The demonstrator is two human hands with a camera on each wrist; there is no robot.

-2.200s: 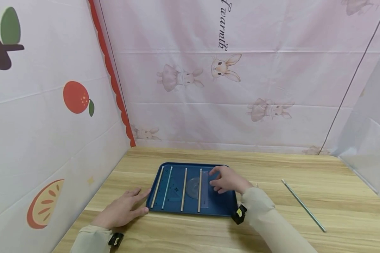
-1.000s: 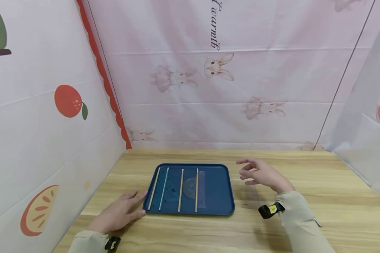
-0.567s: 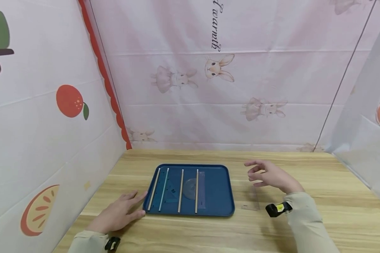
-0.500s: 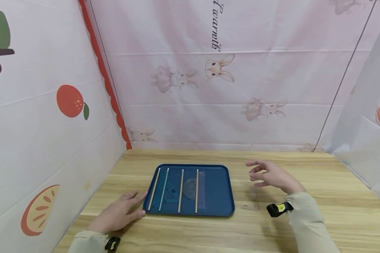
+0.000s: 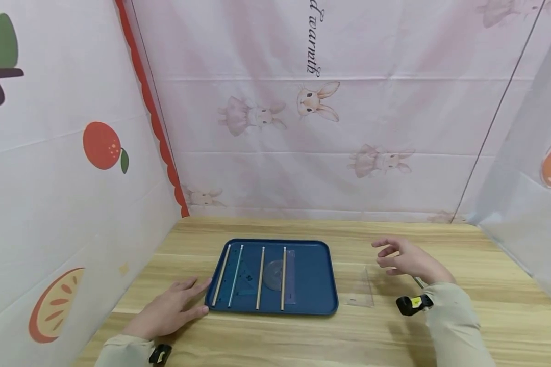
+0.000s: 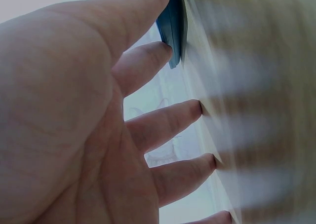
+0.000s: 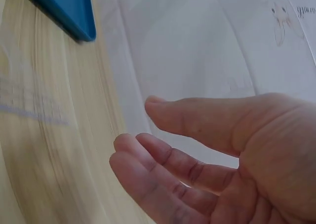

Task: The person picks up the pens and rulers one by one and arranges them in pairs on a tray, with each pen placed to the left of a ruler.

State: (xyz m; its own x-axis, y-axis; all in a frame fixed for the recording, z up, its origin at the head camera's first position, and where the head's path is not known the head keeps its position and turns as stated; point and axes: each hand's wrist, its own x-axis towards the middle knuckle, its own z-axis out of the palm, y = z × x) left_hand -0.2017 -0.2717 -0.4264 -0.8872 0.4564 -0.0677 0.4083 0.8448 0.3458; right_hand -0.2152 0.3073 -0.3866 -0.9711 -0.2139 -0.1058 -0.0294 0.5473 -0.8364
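My left hand (image 5: 167,311) rests on the table with spread fingers, its thumb and index finger touching the left edge of a blue tray (image 5: 314,278). In the left wrist view those fingertips meet the tray edge (image 6: 173,31). Over the table right of the tray hovers my right hand (image 5: 413,261), its fingers loosely bent around nothing. Between it and the tray lies a clear set square (image 5: 361,295), also partly seen in the right wrist view, where its scale (image 7: 29,100) shows. A green pencil (image 5: 419,282) is mostly hidden under my right wrist.
Several pencils lie upright in the tray, including a gold pencil (image 5: 260,278) and a green pencil (image 5: 236,275). Beside or beneath them are a blue-green set square (image 5: 246,285), a clear round disc (image 5: 272,275) and a clear purplish ruler (image 5: 291,285). Printed cloth (image 5: 275,168) walls in the wooden table.
My right hand has moved from over the tray's right side out to the right, above the table. The clear set square has come into view there. My left hand stays at the tray's edge.
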